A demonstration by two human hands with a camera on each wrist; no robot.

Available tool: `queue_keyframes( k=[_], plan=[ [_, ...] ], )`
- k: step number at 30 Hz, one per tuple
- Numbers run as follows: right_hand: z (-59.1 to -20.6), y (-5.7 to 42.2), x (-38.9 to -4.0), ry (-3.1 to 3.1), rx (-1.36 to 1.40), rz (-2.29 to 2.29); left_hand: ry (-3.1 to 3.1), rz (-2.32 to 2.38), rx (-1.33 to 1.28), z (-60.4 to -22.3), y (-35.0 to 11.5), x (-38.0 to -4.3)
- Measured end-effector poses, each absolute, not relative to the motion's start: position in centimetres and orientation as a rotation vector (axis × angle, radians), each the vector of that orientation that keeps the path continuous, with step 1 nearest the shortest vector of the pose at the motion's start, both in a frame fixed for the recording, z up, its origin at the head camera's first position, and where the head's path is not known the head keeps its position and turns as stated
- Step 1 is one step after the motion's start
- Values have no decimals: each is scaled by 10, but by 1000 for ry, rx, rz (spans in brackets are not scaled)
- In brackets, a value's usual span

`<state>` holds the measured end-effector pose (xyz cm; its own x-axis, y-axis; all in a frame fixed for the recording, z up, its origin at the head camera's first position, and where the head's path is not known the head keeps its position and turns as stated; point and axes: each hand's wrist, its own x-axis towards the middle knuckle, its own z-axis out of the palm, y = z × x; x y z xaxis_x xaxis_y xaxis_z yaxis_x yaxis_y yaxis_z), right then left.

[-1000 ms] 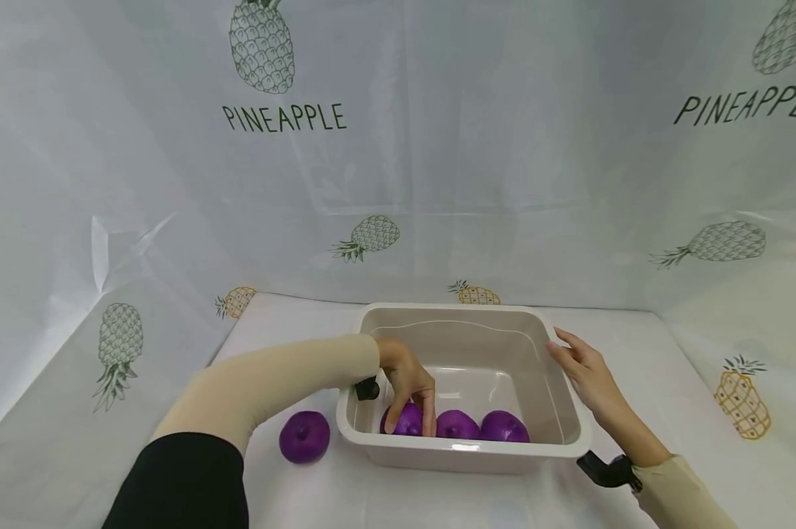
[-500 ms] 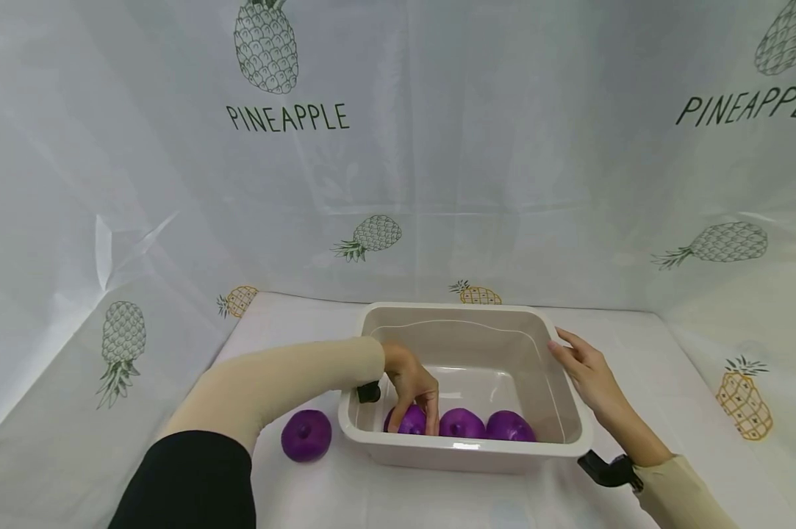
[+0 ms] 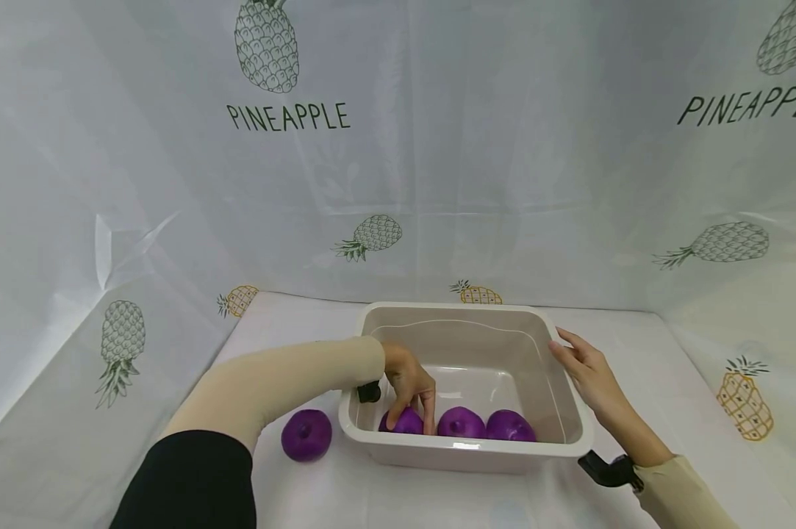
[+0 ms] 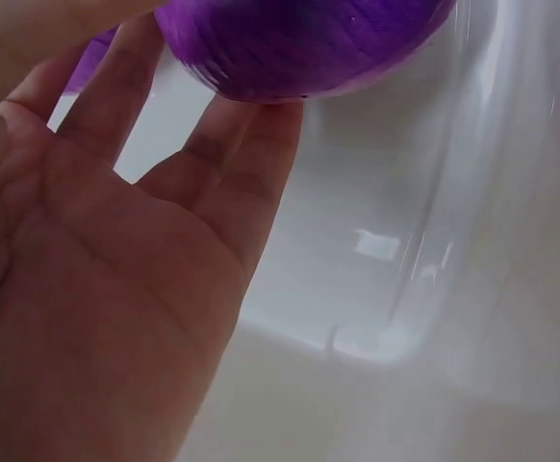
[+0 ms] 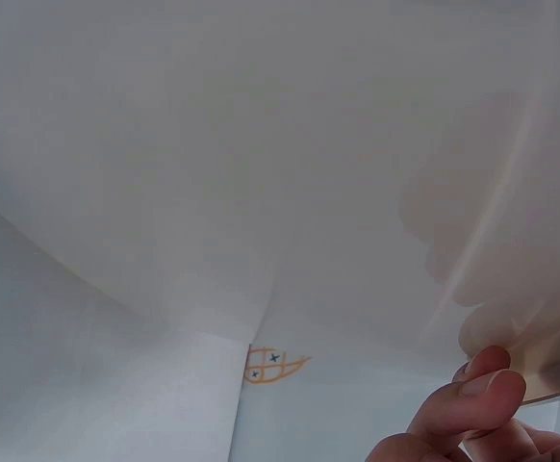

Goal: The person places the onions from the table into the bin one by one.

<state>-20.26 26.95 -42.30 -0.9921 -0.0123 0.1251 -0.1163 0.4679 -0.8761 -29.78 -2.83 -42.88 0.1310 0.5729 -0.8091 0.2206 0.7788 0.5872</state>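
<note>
Left hand [image 3: 407, 382] slightly higher than before, fingertips on purple fruit [image 3: 403, 422]

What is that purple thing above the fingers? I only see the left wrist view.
Observer: It is a purple ball, leftmost of three lying in a beige tub; the left hand rests on it.
Operator: Are there any more balls?
Observer: Yes, a fourth ball lies on the cloth outside the tub, off its left end.
Operator: And the other hand?
Observer: The right hand rests with straight fingers against the tub's right wall.
</note>
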Motion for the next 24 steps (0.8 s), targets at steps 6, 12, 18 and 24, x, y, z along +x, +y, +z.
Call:
queue_keyframes(
  k=[6, 12, 18, 24],
  plan=[
    [-423, 268, -204, -2607, 121, 1576, 1491, 267, 668, -426, -30, -297],
    [-424, 267, -204, -2614, 119, 1563, 1464, 303, 672, -423, -32, -300],
    [-424, 266, -203, -2615, 118, 1562, 1582, 267, 750, -403, -32, -304],
    [-423, 268, -202, -2616, 121, 1536, 1607, 295, 906, -368, -29, -307]
  ],
)
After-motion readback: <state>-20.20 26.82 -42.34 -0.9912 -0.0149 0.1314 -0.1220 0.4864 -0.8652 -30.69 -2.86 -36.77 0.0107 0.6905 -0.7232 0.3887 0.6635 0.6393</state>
